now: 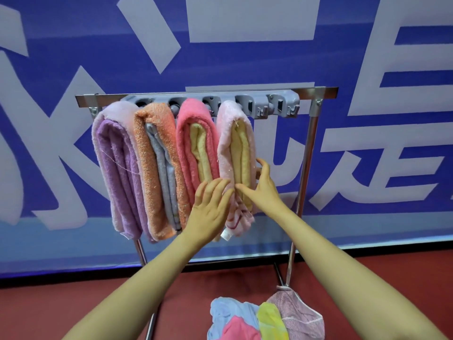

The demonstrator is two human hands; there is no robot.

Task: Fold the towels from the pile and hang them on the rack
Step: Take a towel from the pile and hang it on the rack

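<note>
1. One banner [367, 57] fills the background: smooth blue sheet with large, blocky white characters.
2. One rack [308, 143] stands at centre. It is made of shiny round metal tubes with a flat metal strip across the top, at 12 o'clock from the hands.
3. One grey plastic holder bar [282, 104] is fixed along that strip. It is moulded, with what look like five round clamps.
4. Four folded terry towels hang from the bar side by side, touching, each a long, narrow, fluffy bundle.
5. Furthest towards 9 o'clock is the lilac towel [115, 163], a pale outer layer around darker purple folds.
6. Next is the orange towel [149, 168], coarse-looped, with grey folds inside.
7. Third is the pink towel [188, 143], with yellow folds inside.
8. Fourth is the pale pink towel [225, 143], yellow inside, with a striped hem at 6 o'clock.
9. The left hand [209, 212] lies flat, fingers straight and together, against the lower left edge of the pale pink towel.
10. The right hand [263, 190] clasps the same bundle, thumb across its front and fingers curved round its right edge.
11. One pile [269, 320] of crumpled towels lies at 5 o'clock on the red floor [73, 303]. Four colours show: light blue, pink, yellow and mauve.
</note>
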